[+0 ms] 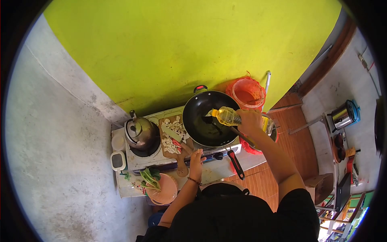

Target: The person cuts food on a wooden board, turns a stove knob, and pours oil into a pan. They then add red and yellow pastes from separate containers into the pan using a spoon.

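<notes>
My right hand [250,121] is closed round a bottle of yellow cooking oil [228,117]. The bottle is tilted, its yellow neck pointing left over a black wok [201,128] on the stove. A dark wet patch shows in the bottom of the wok. My left hand [196,164] is held at the front of the stove, fingers stretched out and holding nothing. Close to it lies a wooden cutting board [182,166] with chopped white pieces [174,126], some red pieces and a knife [172,134]. The wok's black and red handle [236,164] points toward me.
A metal kettle [142,131] stands on the left burner of the stove [141,162]. Leafy greens [150,179] rest on a pinkish round lid [166,191]. Behind the wok is a red-lined bucket [244,89]. A shelf with a metal pot [342,115] stands at right.
</notes>
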Motion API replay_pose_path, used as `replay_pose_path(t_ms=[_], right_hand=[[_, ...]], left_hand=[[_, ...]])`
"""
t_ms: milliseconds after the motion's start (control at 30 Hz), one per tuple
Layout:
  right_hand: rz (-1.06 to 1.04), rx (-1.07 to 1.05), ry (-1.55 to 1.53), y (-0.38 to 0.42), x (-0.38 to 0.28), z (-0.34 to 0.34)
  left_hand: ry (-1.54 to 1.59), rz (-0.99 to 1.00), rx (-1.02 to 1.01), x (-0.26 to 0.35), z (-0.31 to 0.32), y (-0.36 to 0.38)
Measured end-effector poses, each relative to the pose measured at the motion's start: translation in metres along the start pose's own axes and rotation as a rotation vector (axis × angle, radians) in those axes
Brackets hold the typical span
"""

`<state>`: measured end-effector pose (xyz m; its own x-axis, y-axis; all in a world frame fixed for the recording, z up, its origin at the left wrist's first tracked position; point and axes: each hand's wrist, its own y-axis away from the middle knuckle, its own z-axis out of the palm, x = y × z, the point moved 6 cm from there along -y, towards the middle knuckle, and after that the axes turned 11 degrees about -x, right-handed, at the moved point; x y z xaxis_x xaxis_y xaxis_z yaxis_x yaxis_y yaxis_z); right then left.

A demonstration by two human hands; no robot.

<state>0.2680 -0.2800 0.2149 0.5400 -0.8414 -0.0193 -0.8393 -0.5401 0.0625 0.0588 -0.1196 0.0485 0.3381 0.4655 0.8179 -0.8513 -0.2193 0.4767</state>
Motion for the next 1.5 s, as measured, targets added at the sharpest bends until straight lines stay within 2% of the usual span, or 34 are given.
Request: replay_pose_path(t_ms=[100, 267, 467, 600, 733, 833, 933, 1033, 1167, 1267, 1500], right_hand=[[0.073, -0.089, -0.043, 0.006, 0.002, 0.000], [0.136, 0.025, -0.327, 0.024, 0.017, 0.003], [0.099, 0.136, -0.686, 0.045, 0.016, 0.009], [0.106, 0.173, -0.846, 0.059, 0.009, 0.013], [-0.054, 0.256, -1.075, 0.066, 0.004, 0.022], [-0.178, 0.247, -1.396, 0.069, -0.011, 0.012], [-0.208, 0.111, -1.481, 0.069, -0.031, 0.000], [-0.358, 0.047, -1.315, 0.063, -0.062, -0.006], [-0.525, -0.045, -1.290, 0.058, -0.115, -0.014], [-0.671, -0.134, -1.293, 0.052, -0.160, -0.010], [-0.973, -0.250, -1.278, 0.051, -0.284, 0.009]], left_hand=[[-0.009, -0.008, 0.002, 0.003, 0.002, 0.002], [-0.055, 0.011, 0.031, 0.010, 0.002, -0.003], [-0.070, 0.327, -0.092, 0.031, 0.015, -0.019], [-0.233, 0.408, -0.172, 0.062, 0.042, -0.013], [-0.393, 0.465, -0.274, 0.090, 0.067, -0.002], [-0.381, 0.470, -0.364, 0.108, 0.075, 0.003], [-0.343, 0.499, -0.407, 0.125, 0.072, 0.011], [-0.329, 0.545, -0.440, 0.139, 0.055, 0.020], [-0.213, 0.614, -0.486, 0.150, 0.022, 0.041], [-0.207, 0.555, -0.385, 0.153, -0.018, 0.069], [-0.303, 0.625, -0.060, 0.159, -0.119, 0.147]])
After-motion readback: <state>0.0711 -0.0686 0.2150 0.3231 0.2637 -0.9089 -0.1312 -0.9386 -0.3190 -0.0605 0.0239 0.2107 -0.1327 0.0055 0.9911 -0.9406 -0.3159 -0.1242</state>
